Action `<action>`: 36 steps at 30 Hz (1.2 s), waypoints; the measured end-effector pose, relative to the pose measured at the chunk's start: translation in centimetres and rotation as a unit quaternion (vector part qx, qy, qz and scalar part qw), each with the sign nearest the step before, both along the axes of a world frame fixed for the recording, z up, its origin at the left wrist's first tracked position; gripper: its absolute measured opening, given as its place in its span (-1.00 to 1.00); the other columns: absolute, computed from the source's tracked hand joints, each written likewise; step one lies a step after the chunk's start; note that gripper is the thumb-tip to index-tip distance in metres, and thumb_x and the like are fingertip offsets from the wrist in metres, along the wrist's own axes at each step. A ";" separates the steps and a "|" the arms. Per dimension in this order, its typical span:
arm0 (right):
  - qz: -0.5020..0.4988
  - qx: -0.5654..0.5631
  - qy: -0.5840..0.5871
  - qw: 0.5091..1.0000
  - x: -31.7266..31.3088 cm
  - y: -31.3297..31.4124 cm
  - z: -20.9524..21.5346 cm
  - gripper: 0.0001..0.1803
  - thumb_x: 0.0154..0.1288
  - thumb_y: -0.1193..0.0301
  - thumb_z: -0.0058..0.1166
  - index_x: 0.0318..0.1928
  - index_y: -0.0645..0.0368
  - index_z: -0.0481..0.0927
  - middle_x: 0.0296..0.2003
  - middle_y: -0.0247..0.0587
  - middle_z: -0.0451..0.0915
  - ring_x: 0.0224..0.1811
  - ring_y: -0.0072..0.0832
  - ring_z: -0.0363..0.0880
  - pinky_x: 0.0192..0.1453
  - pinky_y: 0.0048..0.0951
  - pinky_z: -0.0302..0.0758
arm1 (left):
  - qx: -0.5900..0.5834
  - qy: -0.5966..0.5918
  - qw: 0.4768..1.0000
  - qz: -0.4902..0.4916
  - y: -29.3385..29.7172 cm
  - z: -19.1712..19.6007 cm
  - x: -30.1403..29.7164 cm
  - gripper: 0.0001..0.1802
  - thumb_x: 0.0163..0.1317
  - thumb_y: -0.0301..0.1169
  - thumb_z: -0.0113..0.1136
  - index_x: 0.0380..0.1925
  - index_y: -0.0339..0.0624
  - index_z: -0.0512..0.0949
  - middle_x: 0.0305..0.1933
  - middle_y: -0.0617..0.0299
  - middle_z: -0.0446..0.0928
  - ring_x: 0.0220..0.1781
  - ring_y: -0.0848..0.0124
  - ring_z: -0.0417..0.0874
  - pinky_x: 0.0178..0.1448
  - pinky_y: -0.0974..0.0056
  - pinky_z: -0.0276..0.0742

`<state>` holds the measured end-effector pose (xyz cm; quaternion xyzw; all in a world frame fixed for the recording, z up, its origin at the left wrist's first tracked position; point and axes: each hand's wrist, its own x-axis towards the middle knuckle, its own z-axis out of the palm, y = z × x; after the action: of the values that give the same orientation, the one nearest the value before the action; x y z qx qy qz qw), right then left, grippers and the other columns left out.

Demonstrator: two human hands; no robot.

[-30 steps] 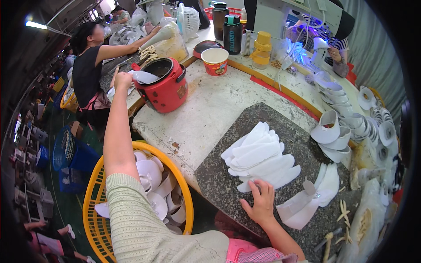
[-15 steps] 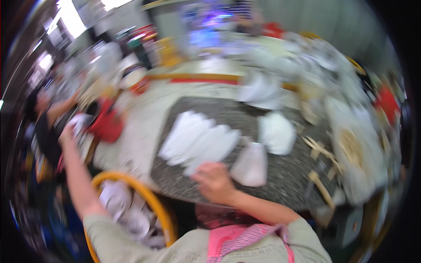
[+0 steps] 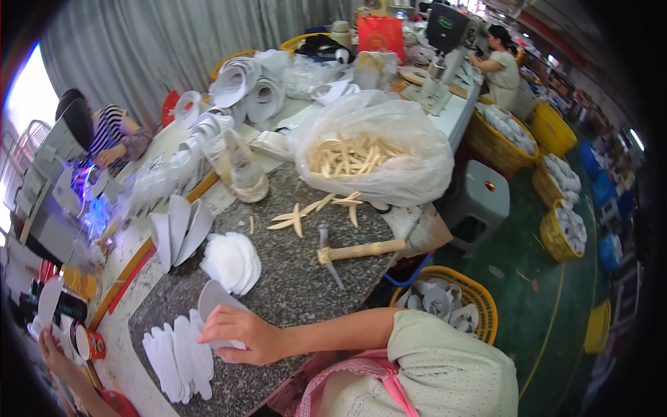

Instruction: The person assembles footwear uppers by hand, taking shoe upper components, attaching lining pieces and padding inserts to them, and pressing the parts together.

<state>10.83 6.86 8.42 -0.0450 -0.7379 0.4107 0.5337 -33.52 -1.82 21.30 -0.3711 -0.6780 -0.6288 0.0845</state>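
At the lower left, my left hand (image 3: 55,356) is raised with a flat white insole-shaped piece (image 3: 48,301) pinched upright in its fingers. My right hand (image 3: 240,335) curls over a curved white piece (image 3: 217,297) on the dark speckled slab (image 3: 292,278); its fingertips meet the end of a fanned row of long white pieces (image 3: 174,358). Just beyond lies a rounded pile of white pieces (image 3: 233,264). A wooden-handled hammer (image 3: 365,251) rests to the right, and several beige curved strips (image 3: 299,219) are scattered behind it.
A clear plastic bag (image 3: 424,167) of beige strips sits at the slab's far edge, beside a shoe last (image 3: 243,167). Yellow basket (image 3: 493,302) and grey stool (image 3: 479,198) stand to the right. Open can (image 3: 90,342) is near my left hand. Two co-workers sit farther off.
The view has swung to the right. My right hand has gone from the near end of the fanned row to the curved white piece. My left hand now shows a white piece held up.
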 end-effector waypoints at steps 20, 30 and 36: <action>-0.017 -0.380 0.022 0.925 5.3 4.2 -4.7 -0.81 0.24 0.46 0.06 -0.19 0.27 0.63 -0.24 -0.22 0.57 -0.18 -0.46 0.53 -0.07 -0.49 0.46 | -0.120 0.218 0.925 -0.287 -0.5 -9.5 32.8 -0.64 -0.16 -0.56 0.33 -0.24 -0.31 0.56 -0.28 0.09 0.60 -0.36 0.27 0.57 -0.29 0.31 0.44; 0.185 -0.457 0.004 0.870 3.7 1.1 -7.2 -0.84 0.03 0.71 0.14 -0.32 0.30 0.56 -0.23 -0.27 0.47 -0.20 -0.57 0.52 -0.04 -0.54 0.46 | -0.378 -0.099 0.879 -0.272 -2.5 -14.8 27.9 -0.44 -0.01 -0.29 0.32 -0.02 -0.33 0.43 -0.20 0.13 0.54 -0.16 0.39 0.53 -0.08 0.27 0.43; 0.125 -0.400 -0.003 0.908 5.0 0.4 -8.6 -0.81 -0.02 0.66 0.22 -0.33 0.29 0.57 -0.17 -0.23 0.35 -0.02 -0.44 0.41 0.10 -0.41 0.37 | -0.225 -0.381 0.825 -0.352 -1.0 -17.4 28.8 -0.63 0.05 -0.51 0.21 -0.08 -0.31 0.47 -0.21 0.16 0.57 -0.14 0.44 0.54 -0.02 0.30 0.44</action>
<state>15.82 7.28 -0.16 -0.1632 -0.5129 0.7348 0.4127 -4.70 -2.85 3.87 -0.3241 -0.6022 -0.5373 -0.4935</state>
